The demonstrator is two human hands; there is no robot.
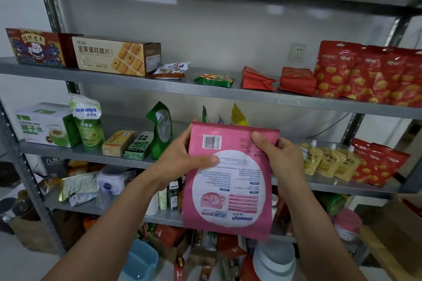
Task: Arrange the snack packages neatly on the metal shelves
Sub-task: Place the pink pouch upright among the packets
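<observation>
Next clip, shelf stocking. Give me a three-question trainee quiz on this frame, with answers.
1. True or false: the pink pouch is held upside down.
2. It is gripped by: A left hand only; B right hand only; C both.
3. What colour is the packet lying just left of the folded red bag?
Key: 1 true; 2 C; 3 green.
</observation>
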